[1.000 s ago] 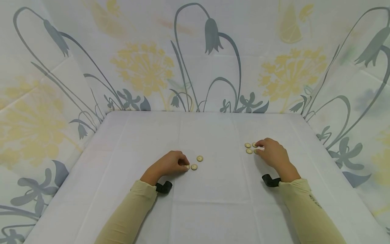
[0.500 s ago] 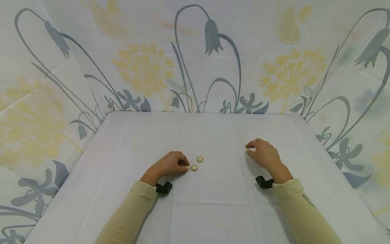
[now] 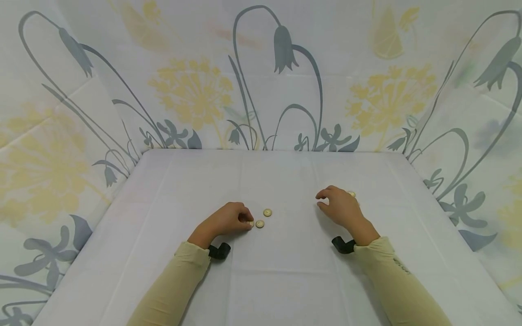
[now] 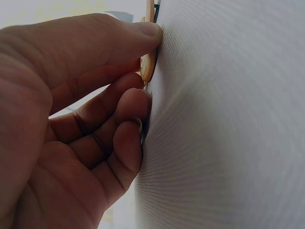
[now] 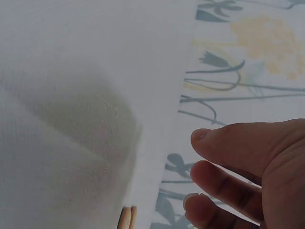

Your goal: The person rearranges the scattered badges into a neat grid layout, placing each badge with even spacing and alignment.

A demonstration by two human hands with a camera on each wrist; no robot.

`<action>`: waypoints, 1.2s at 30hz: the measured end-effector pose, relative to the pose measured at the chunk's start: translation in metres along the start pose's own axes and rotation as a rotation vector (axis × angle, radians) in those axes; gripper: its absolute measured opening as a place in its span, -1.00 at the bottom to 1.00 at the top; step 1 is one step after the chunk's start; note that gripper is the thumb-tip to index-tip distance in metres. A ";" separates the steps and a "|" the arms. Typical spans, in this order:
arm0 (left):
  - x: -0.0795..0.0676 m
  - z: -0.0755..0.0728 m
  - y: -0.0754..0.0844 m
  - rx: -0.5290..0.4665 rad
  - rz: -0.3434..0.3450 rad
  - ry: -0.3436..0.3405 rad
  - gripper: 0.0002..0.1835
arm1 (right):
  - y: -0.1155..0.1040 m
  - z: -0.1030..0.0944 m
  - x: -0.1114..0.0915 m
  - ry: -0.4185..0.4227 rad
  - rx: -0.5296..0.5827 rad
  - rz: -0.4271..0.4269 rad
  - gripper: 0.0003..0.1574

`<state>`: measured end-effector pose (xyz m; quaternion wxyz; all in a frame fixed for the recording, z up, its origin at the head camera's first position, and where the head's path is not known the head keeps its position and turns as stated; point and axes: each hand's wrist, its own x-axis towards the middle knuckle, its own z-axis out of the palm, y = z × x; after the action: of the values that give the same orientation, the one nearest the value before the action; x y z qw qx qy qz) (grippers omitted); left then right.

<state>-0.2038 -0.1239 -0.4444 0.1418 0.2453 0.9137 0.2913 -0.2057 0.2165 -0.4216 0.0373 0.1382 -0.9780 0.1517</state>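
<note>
My left hand (image 3: 230,217) pinches a small round wooden disc (image 4: 148,69) at the table surface; the thumb and fingertips cover part of it. Just to its right lie a second wooden disc (image 3: 259,223) and, slightly farther back, a third (image 3: 267,212). Over the right half of the table hovers my right hand (image 3: 338,206), thumb and fingers apart and nothing between them. Behind its knuckles one pale disc (image 3: 351,194) shows; the hand hides most of that group. Edges of wooden discs (image 5: 126,218) appear low in the right wrist view.
A white cloth covers the table (image 3: 281,290). Patterned fabric with grey flowers (image 3: 285,50) hangs at the back and both sides. Black wrist-worn pieces stick out at the left wrist (image 3: 220,250) and right wrist (image 3: 343,245).
My right hand has moved left in steps from over the right-hand discs, so one shows again behind it. The left hand has stayed in place on its disc.
</note>
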 end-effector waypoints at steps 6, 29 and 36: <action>-0.001 0.001 0.001 -0.009 -0.011 0.002 -0.86 | -0.011 0.003 0.003 0.003 -0.009 -0.047 -0.78; -0.001 0.000 0.000 -0.016 -0.009 0.002 -0.87 | -0.045 0.014 0.013 -0.032 -0.012 -0.108 -0.77; -0.001 0.000 0.001 -0.010 -0.009 0.003 -0.87 | -0.054 0.018 0.017 -0.031 -0.003 -0.122 -0.77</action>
<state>-0.2029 -0.1233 -0.4439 0.1429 0.2401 0.9136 0.2955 -0.2073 0.1574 -0.4218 0.0313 0.1998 -0.9685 0.1454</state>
